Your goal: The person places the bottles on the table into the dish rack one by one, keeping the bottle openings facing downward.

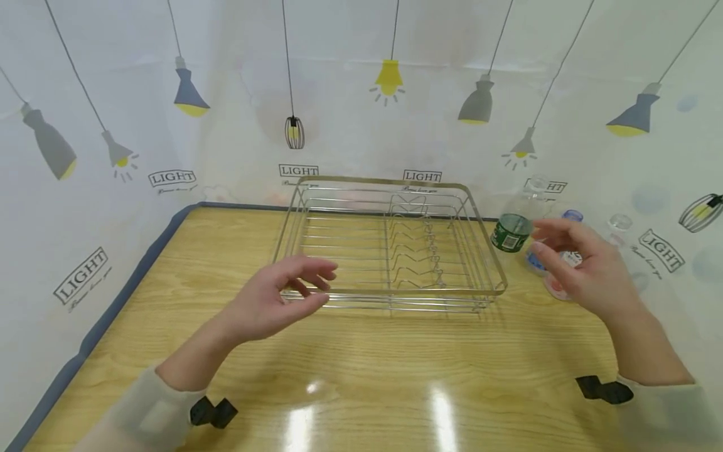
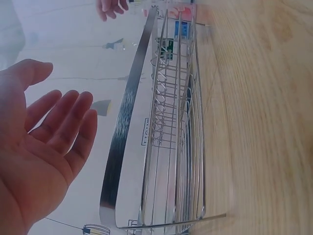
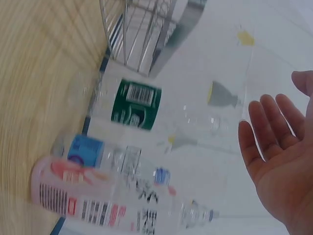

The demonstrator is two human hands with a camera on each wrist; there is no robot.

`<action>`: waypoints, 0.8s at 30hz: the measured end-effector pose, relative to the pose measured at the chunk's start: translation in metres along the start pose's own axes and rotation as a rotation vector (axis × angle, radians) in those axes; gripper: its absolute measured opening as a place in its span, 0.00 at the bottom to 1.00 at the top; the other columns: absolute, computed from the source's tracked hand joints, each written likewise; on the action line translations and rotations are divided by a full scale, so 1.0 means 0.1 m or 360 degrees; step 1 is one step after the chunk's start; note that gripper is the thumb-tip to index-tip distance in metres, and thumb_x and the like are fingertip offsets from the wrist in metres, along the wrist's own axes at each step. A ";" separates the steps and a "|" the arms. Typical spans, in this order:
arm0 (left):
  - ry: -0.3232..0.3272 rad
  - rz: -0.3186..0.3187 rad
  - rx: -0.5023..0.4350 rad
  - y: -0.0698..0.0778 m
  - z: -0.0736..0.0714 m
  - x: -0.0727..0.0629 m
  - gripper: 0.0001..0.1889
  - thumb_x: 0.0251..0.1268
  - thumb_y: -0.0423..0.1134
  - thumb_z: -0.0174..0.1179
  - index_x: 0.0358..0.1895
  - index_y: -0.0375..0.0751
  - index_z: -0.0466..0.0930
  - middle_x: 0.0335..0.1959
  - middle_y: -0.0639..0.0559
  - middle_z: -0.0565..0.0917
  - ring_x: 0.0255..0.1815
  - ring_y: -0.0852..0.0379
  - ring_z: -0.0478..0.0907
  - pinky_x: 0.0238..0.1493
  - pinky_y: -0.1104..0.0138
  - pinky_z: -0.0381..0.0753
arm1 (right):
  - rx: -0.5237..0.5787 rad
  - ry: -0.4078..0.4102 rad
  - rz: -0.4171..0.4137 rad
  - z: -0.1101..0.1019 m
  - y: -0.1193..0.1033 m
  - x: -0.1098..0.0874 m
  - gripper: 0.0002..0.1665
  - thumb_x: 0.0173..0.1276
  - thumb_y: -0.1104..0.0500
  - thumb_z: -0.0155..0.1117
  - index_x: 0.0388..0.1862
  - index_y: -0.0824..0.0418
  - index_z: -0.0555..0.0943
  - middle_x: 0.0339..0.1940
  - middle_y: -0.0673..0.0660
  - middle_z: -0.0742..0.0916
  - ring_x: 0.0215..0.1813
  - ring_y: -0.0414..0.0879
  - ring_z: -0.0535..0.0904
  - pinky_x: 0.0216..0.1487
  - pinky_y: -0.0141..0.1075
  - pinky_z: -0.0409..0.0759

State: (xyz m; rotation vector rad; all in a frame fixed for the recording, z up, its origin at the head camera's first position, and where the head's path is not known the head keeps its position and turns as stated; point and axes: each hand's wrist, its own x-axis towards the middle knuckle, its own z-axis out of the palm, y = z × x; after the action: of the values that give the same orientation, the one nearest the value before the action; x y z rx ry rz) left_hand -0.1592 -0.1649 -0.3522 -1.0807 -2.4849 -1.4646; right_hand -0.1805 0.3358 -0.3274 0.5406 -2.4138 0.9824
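Observation:
A metal wire dish rack [image 1: 350, 291] stands on the wooden table near the wall. My left hand [image 1: 277, 298] hovers at its front left corner, fingers loosely bent and holding nothing. The left wrist view shows that palm [image 2: 39, 166] apart from the rack's rim. On the right, my right hand [image 1: 593, 267] is in the air by several clear plastic bottles, its fingers relaxed around nothing. Nearest to it is a bottle with a green label [image 1: 511, 233]. Beside that stand a blue-labelled bottle [image 3: 85, 151] and a pink-labelled bottle [image 3: 73, 193], partly hidden by the hand in the head view.
A white wall covering [image 1: 350, 125] printed with lamps borders the table at the back and sides. Wooden tabletop [image 1: 361, 364] extends in front of the rack. Wire dividers [image 1: 415, 245] rise inside the rack's right half. Black clips [image 1: 213, 412] sit at both cuffs.

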 end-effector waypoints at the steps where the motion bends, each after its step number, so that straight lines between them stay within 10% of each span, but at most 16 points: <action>1: -0.0011 -0.0026 -0.0023 0.01 0.00 -0.01 0.22 0.77 0.32 0.69 0.71 0.43 0.83 0.59 0.51 0.90 0.56 0.54 0.89 0.54 0.64 0.89 | -0.0008 0.0030 0.0058 -0.06 0.02 -0.01 0.23 0.77 0.68 0.70 0.69 0.62 0.84 0.52 0.27 0.84 0.49 0.22 0.80 0.46 0.15 0.75; 15: -0.0112 -0.0073 -0.0106 0.05 0.12 -0.03 0.20 0.78 0.33 0.68 0.69 0.44 0.84 0.53 0.54 0.92 0.52 0.60 0.89 0.53 0.64 0.89 | -0.0220 0.0494 0.0919 -0.54 0.56 -0.16 0.42 0.82 0.49 0.66 0.88 0.47 0.60 0.60 0.23 0.65 0.58 0.21 0.61 0.70 0.25 0.65; 19: -0.0137 -0.0047 -0.0091 0.05 0.13 -0.04 0.18 0.78 0.33 0.67 0.66 0.43 0.86 0.51 0.55 0.93 0.50 0.62 0.89 0.52 0.64 0.89 | -0.0155 0.0322 0.1010 -0.55 0.81 -0.24 0.52 0.82 0.45 0.66 0.92 0.49 0.49 0.78 0.42 0.66 0.65 0.29 0.62 0.73 0.26 0.65; 24: -0.0226 0.0027 -0.0103 0.01 0.15 -0.06 0.15 0.79 0.32 0.66 0.64 0.43 0.87 0.50 0.54 0.93 0.49 0.62 0.88 0.51 0.64 0.89 | -0.0055 -0.0131 0.0915 -0.55 1.18 -0.35 0.55 0.84 0.49 0.66 0.91 0.63 0.43 0.83 0.73 0.60 0.71 0.56 0.66 0.49 0.17 0.73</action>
State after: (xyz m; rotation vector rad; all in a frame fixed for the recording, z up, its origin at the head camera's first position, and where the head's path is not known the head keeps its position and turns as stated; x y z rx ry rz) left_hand -0.1499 -0.1557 -0.3617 -1.2559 -2.5297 -1.5245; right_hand -0.1978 0.4604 -0.3753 -0.1485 -2.7166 1.1502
